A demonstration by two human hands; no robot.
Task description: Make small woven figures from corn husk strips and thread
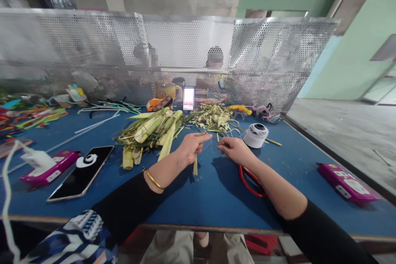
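Note:
My left hand (192,147) is closed round a thin bundle of pale green plant strips (195,166), whose ends hang below the fingers. A fine white thread (211,143) shows by its fingertips. Just to the right, my right hand (234,148) has its fingers pinched together; the thread seems to run towards it, but what sits between the fingertips is too small to make out. Behind my right hand stands a spool of white thread (256,136). Red-handled scissors (251,181) lie partly hidden under my right forearm. A heap of leafy husks (151,132) lies left of my left hand.
A pile of shredded strips (213,117) lies behind my hands, near an upright lit phone (188,98). A dark phone (82,173) and a magenta power strip (51,168) are at left, another magenta strip (348,183) at right. A perforated metal screen (185,45) borders the table; people sit beyond.

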